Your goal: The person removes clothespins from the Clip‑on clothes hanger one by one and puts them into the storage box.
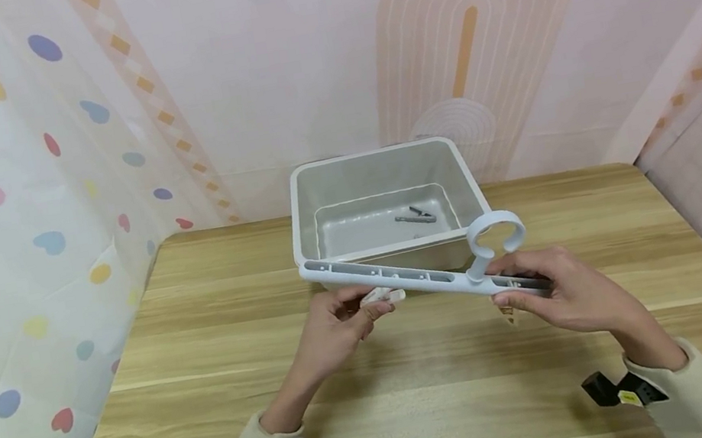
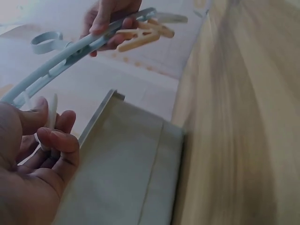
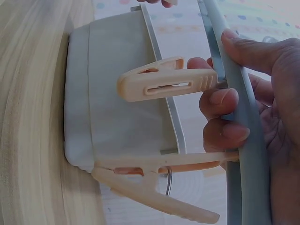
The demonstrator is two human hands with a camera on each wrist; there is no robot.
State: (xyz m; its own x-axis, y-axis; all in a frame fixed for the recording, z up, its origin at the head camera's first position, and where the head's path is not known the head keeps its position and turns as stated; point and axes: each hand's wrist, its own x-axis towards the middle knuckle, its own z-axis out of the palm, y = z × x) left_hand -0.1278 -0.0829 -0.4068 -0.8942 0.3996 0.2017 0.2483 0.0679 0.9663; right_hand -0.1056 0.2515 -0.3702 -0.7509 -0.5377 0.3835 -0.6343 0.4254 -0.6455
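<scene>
A pale blue hanger [image 1: 396, 278] with a round open hook [image 1: 494, 222] is tilted in front of the bin. My right hand [image 1: 576, 294] grips its right end, thumb along the near side and fingers behind. From that end dangle a peach clothespin [image 3: 166, 84] and another peach clothespin [image 3: 150, 185], both seen in the right wrist view. Between thumb and fingertips, my left hand [image 1: 332, 334] pinches a small white clothespin [image 1: 383, 296] below the hanger's left half. Curled fingers partly cover that white piece in the left wrist view.
Behind the hanger stands a grey bin [image 1: 378, 172] against the patterned curtain [image 1: 297, 65]. Grey clothespins [image 1: 416, 220] lie on its floor. Everything rests on a wood-grain table [image 1: 224, 333]. Black cameras are strapped to both sleeves.
</scene>
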